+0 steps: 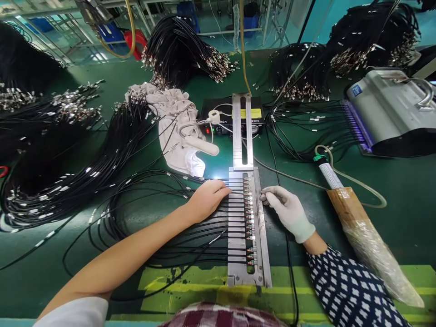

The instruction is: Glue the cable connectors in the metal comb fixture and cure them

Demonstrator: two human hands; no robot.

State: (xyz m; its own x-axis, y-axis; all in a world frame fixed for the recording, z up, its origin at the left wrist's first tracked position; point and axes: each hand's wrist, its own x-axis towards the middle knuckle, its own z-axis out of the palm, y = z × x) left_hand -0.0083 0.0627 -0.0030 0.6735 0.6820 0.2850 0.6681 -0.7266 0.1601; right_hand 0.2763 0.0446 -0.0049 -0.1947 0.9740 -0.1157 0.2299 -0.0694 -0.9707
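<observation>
My left hand (208,200), bare, reaches the left edge of a slotted metal fixture (236,268), its thumb and fingers pinched at a black cable (236,192). Several black cables lie side by side across the fixture, their metal connectors (251,227) lined up along its right part. Against the fixture's right edge, my right hand (288,209) wears a white glove with greyed fingertips. Its fingers are closed together; anything between them is too small to make out. A slotted metal bar (237,150) extends from the fixture's far end.
Behind the fixture sits a black control box (225,104). A white-handled tool (202,145) rests on beige cloth (170,131). Cable bundles (184,50) cover the left and back. At right are a taped, plastic-wrapped tube (361,231) and a grey lamp housing (391,113) glowing purple.
</observation>
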